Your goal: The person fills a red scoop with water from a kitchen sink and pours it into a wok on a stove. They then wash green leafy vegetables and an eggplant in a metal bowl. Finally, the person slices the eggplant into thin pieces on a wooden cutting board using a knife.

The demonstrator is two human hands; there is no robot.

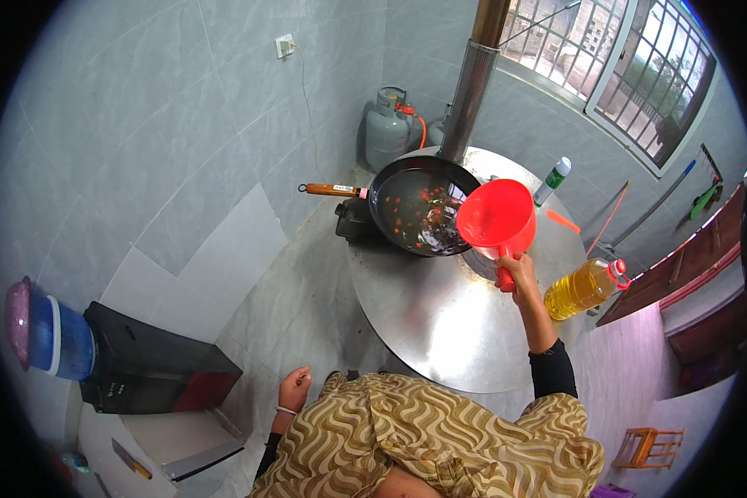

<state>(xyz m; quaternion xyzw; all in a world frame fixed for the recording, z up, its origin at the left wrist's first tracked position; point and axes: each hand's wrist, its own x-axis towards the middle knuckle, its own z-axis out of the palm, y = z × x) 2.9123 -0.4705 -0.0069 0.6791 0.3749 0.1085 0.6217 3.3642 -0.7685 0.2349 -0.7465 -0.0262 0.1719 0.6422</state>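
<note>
My right hand [518,272] grips the handle of a red plastic water ladle [498,215]. Its bowl overlaps the right rim of a black wok [380,218]. Inside the wok lies clear, shiny liquid [404,187] with red and green bits [432,199], gathered towards the right side. The wooden wok handle [330,189] points left. Low on the left, beside my patterned apron [448,423], my left hand [294,391] hangs with its fingers curled and nothing visible in them. What is in the ladle cannot be made out.
A round metal stove top [411,324] carries an oil bottle [579,288], a spray can [553,182] and an orange strip [563,221]. Behind stand a flue pipe [473,93] and a gas cylinder [387,131]. A black water dispenser [155,361] and a knife [131,459] are at left.
</note>
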